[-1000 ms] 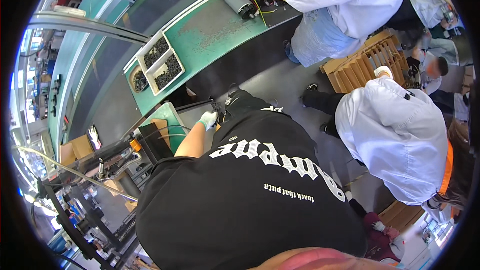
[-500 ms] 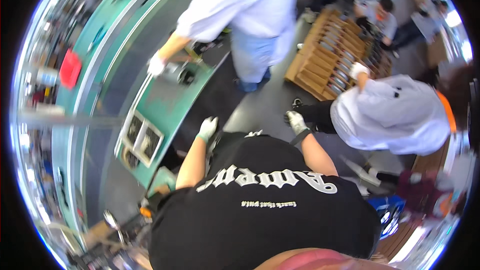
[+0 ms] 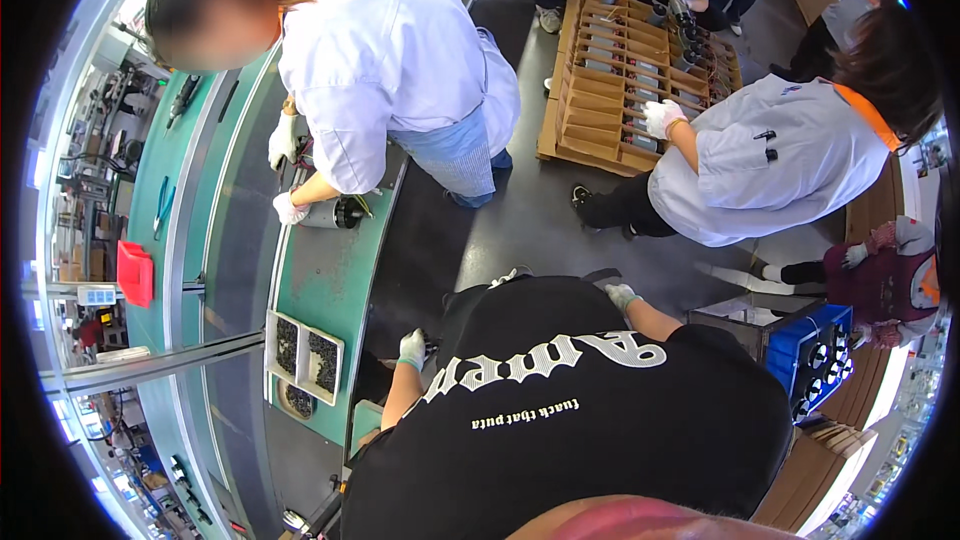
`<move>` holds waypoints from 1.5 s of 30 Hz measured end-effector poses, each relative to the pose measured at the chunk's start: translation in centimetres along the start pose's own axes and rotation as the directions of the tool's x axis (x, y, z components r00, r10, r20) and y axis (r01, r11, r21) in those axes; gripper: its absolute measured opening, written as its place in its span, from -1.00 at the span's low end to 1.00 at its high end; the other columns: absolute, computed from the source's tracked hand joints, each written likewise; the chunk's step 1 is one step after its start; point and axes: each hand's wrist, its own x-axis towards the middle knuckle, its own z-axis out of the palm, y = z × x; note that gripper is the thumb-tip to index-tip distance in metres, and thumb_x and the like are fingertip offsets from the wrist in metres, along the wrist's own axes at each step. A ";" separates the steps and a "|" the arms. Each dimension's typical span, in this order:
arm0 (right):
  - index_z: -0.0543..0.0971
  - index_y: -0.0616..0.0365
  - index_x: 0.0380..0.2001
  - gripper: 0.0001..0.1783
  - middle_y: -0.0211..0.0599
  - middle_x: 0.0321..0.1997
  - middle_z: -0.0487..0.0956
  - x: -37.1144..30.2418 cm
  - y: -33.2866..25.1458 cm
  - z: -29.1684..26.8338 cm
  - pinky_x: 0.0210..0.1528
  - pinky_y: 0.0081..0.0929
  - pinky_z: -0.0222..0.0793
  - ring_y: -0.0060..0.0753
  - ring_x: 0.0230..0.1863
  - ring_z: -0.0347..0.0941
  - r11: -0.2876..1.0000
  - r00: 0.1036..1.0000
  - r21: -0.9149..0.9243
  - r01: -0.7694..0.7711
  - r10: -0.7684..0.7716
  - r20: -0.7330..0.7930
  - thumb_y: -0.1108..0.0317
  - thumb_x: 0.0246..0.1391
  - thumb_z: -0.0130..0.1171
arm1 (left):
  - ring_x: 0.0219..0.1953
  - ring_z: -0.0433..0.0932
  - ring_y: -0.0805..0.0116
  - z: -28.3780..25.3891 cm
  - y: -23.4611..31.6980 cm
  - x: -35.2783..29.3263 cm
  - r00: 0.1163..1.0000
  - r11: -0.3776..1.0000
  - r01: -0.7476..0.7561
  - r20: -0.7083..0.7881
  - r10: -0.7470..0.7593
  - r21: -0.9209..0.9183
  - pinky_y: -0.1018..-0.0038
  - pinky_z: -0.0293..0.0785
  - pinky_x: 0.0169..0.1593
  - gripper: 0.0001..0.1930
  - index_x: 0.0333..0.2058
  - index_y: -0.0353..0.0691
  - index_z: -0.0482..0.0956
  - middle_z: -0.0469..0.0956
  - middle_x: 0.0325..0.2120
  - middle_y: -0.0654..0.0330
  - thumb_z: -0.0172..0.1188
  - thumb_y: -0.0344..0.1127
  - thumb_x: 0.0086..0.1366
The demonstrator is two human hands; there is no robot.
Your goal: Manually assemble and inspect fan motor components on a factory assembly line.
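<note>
My left hand [image 3: 411, 347], in a pale glove with dark fingertips, hangs beside the near edge of the green workbench [image 3: 335, 285]. Its fingers are loosely apart and nothing shows in them. Out to the right of my black shirt is my gloved right hand [image 3: 622, 297], above the floor, fingers loosely spread with no object visible. Nearest my left hand on the bench lies a white two-compartment tray [image 3: 338, 372] of small dark parts. A round bowl [image 3: 297, 401] of similar parts sits against it.
A co-worker in white [image 3: 370, 70] handles a cylindrical motor [image 3: 325, 214] at the bench. Ahead right, another person [image 3: 760, 160] reaches into a divided cardboard box [image 3: 590, 110] of motors. A blue crate [image 3: 800, 365] with black round parts stands to my right. A red bin [image 3: 135, 273] lies far left.
My view has turned and shifted, so the bench and tray appear closer. Both my hands are lower, nearer my body. The co-worker at the bench now shows both hands near the motor.
</note>
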 end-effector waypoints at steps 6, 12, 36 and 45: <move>0.62 -0.08 -0.04 -0.67 0.06 -0.03 0.63 2.3 -6.9 0.7 0.17 -0.12 0.41 0.09 0.09 0.52 0.808 0.984 -0.563 0.172 -0.115 0.135 0.12 0.15 0.12 | -0.26 0.58 -0.24 0.5 -4.7 4.3 0.620 0.328 -0.660 0.243 0.746 0.676 0.04 0.53 -0.16 -0.78 -0.30 -0.32 0.54 0.58 -0.35 -0.26 0.00 -0.29 0.36; 0.59 0.16 -0.19 -0.66 -0.23 -0.27 0.65 4.7 -15.7 0.5 -0.28 -0.31 0.48 -0.28 -0.29 0.60 0.950 0.977 0.289 0.120 -0.164 0.133 0.10 0.27 0.03 | -0.04 0.55 -0.26 3.4 4.6 3.7 0.924 0.874 -0.363 0.004 0.383 0.324 0.10 0.43 0.06 -0.50 -0.20 -0.40 0.62 0.59 -0.21 -0.32 -0.02 0.00 0.30; 0.56 0.16 -0.28 -0.72 -0.02 -0.33 0.64 8.9 -12.3 -1.7 -0.24 -0.07 0.45 0.04 -0.28 0.59 0.283 0.569 -0.582 0.762 -0.722 0.394 0.15 0.16 0.12 | -0.18 0.65 0.03 3.0 -3.2 -1.8 0.960 0.977 -0.029 -0.266 0.086 0.211 0.27 0.50 -0.08 -0.57 -0.21 -0.42 0.64 0.66 -0.29 -0.18 0.10 -0.09 0.21; 0.57 0.19 -0.21 -0.64 -0.26 -0.34 0.64 4.7 -21.4 0.7 -0.41 -0.43 0.39 -0.40 -0.42 0.55 0.976 0.952 0.197 0.096 -0.148 0.267 0.09 0.30 0.02 | -0.05 0.60 -0.03 -4.3 9.7 0.8 0.660 0.928 -0.286 -0.653 0.371 0.239 0.22 0.48 0.06 -0.67 -0.19 -0.26 0.66 0.65 -0.21 -0.10 0.23 -0.15 0.17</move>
